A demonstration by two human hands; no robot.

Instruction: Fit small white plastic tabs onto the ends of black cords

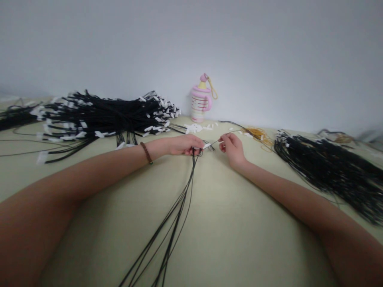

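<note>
Near the middle of the table, my left hand (187, 144) is closed on a white connector (207, 146) and the ends of several black wires (179, 201). The wires hang from under its fingers and run down toward the front edge of the view. To the right, my right hand (231, 148) pinches a thin dark wire (217, 141) between thumb and fingers. That wire stretches to the white connector at the left fingertips. Some short wire ends poke out beside the connector. Blur hides whether the pinched wire enters the connector.
A large heap of black wires with white connectors (116, 113) lies at the back left. Loose white connectors (194, 128) lie before a pink-and-white bottle (201, 101) by the wall. Yellow rubber bands (257, 135) and another black wire bundle (332, 171) are on the right.
</note>
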